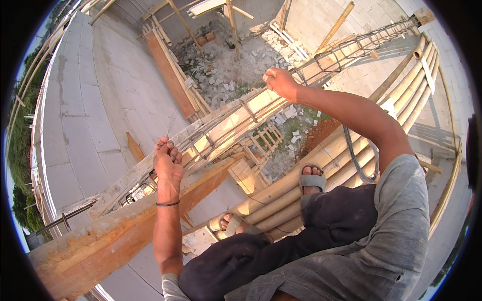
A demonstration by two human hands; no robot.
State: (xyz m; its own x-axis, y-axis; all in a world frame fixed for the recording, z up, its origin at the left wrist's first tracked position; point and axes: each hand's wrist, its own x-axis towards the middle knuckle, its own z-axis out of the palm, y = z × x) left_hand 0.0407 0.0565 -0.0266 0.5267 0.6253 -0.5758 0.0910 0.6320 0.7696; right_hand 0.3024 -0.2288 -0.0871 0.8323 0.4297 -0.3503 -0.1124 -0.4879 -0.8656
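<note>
A long cage of steel reinforcing bars (247, 110) with square stirrups runs diagonally through a wooden beam form (261, 102). My left hand (168, 158) is raised by the cage's lower left stretch, fingers pinched, with thin strands of tie wire (172, 120) sticking up from them. Farther along, my right hand (282, 84) is closed at the cage's far side, close to a stirrup; whatever its fingers grip is hidden. A loop of dark wire or cable (357, 159) hangs beside my right thigh.
My sandalled feet stand on bundled bamboo poles (273, 204). A thick wooden plank (115, 241) crosses at lower left. Far below lies ground strewn with broken blocks (221, 80). A tall block wall (80, 110) rises at left, and bamboo props (337, 25) stand beyond the form.
</note>
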